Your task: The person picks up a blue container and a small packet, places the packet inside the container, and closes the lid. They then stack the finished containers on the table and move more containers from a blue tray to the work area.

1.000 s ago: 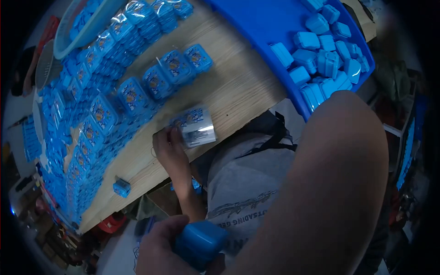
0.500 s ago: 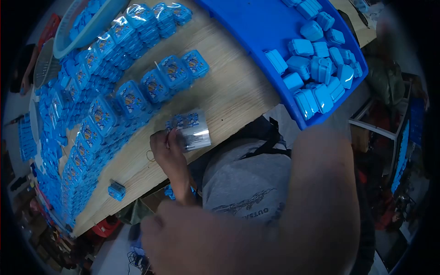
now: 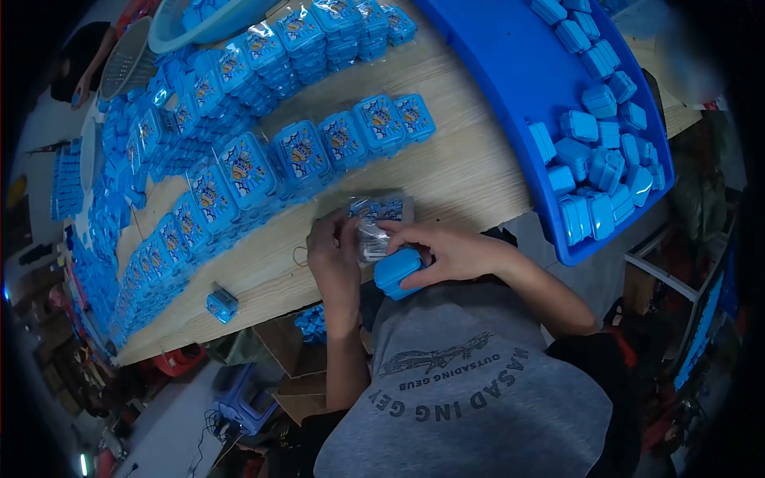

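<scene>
Box [image 3: 397, 272], one, plain blue with rounded corners, is gripped in the right hand [image 3: 453, 253] at the bench's [image 3: 470, 171] near edge. The left hand [image 3: 328, 253] pinches printed clear wrapping [image 3: 381, 213] beside it. Two rows of printed stacks [image 3: 245, 165] stand left; bare wood separates them from one blue tray [image 3: 510, 60].

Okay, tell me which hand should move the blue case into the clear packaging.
Probably the right hand: its fingers already hold the blue case, right beside the clear packaging. The left hand is at the packaging's other edge and looks better placed to steady it.
</scene>
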Available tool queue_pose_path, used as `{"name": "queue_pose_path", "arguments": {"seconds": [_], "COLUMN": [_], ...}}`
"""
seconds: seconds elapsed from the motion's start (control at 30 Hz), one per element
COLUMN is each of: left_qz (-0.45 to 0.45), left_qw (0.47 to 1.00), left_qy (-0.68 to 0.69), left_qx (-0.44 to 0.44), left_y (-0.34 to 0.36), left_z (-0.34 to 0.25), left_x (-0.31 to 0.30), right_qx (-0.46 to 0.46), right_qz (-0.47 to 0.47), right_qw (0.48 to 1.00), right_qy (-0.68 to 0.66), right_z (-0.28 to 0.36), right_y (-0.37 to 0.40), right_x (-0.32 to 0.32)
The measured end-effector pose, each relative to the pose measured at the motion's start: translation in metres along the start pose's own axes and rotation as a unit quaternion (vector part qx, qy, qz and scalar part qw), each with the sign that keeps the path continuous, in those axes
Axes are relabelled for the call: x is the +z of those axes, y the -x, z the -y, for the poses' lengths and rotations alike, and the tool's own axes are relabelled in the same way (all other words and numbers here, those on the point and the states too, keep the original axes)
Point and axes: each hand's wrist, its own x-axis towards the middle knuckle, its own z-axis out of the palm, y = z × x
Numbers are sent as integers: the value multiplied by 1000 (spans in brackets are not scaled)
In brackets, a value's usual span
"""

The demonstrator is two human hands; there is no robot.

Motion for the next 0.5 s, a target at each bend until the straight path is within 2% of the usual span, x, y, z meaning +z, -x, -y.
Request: {"name": "queue_pose_path", "arguments": {"seconds": [0.07,0.17,0.27,0.37,0.5], "left_qz": [-18,-42,35,79,168], "left_qw": [996,969,944,942,937], "left_qy": [44,201,254,234,217], "left_qx": [-75,-135,-206,-229,-216], "left_y": [1,-2,-6,-9,-16], "left_z": [-10,-7,6,6,12], "left_x": [2,1,-11,-22,-21], "right_qx": [20,17,-9,-13,-4], "right_qz": [15,16,6,0,4], "right_qw": [1000,1000,999,999,999], "right_qy": [-3,-1,-30,-47,-52], "right_z": [2,-1,-9,-10,-11], "right_y": [-1,-2,-2,-2,-1], "right_x": [0,1,4,6,6]}}
